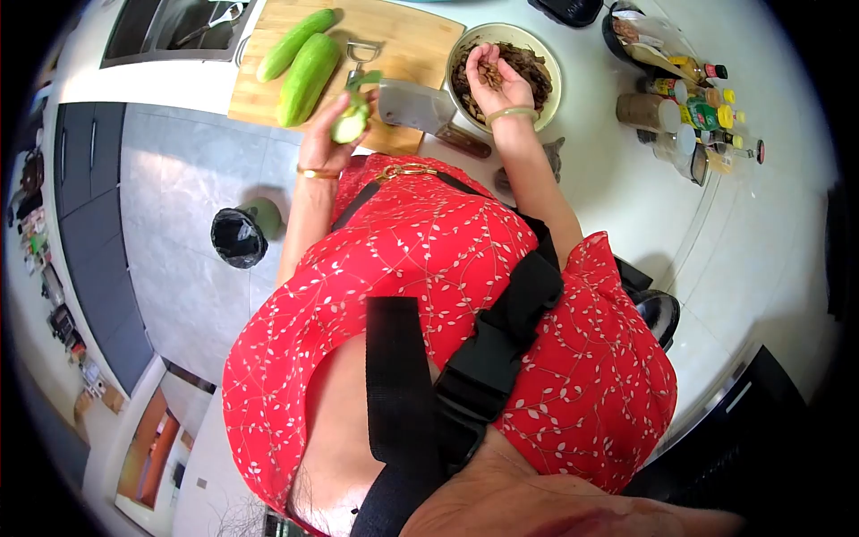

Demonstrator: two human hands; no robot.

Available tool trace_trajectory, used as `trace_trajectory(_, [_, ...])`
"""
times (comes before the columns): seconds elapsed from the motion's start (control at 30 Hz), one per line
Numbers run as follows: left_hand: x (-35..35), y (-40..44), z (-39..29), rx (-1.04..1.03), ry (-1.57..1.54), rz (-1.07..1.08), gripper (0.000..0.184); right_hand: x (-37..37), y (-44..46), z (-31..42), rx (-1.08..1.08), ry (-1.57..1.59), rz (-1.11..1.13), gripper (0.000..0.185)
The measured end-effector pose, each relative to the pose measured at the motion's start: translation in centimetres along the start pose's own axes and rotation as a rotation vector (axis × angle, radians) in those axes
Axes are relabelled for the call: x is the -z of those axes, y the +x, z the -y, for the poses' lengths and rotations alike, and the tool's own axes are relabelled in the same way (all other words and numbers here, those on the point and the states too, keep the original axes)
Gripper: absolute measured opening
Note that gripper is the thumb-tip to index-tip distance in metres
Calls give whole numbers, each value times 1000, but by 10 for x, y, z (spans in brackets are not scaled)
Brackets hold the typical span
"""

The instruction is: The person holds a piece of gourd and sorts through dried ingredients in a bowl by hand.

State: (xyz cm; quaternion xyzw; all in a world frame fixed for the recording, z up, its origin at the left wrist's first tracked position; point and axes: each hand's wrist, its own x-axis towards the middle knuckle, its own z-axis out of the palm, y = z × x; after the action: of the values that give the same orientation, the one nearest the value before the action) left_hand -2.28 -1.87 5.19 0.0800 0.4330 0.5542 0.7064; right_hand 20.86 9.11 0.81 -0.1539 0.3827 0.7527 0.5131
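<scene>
My left hand (326,139) is closed around cucumber scraps (352,121), with a pale cut face and green peel showing. It is by the front edge of the wooden cutting board (403,31). My right hand (503,89) is turned palm up over a round bowl (552,98) of dark brown pieces. Small brown bits (490,75) lie in its cupped palm. Between the hands, a cleaver (416,107) rests with its wooden handle toward the bowl. Two green cucumbers (309,80) (297,43) and a peeler (361,54) lie on the board.
Several sauce bottles and jars (707,116) stand at the right of the counter. A sink (179,31) is at the upper left. A bin with a black bag (240,237) stands on the floor below. A grey object (548,159) is partly hidden by my right forearm.
</scene>
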Motion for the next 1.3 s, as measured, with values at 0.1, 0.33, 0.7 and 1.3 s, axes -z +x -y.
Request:
trace_trajectory(0.1, [-31, 14, 5, 71, 69, 182, 32, 0, 8, -6, 10, -137, 64, 22])
trace_trajectory(0.33, [-68, 29, 18, 149, 192, 267, 29, -4, 5, -23, 92, -307, 63, 23])
trace_trajectory(0.7, [-70, 35, 25, 167, 183, 312, 29, 10, -2, -21, 51, -447, 108, 18])
trace_trajectory(1.3, [18, -3, -4, -116, -133, -91, 32, -18, 12, 57, 201, -1548, -7, 29])
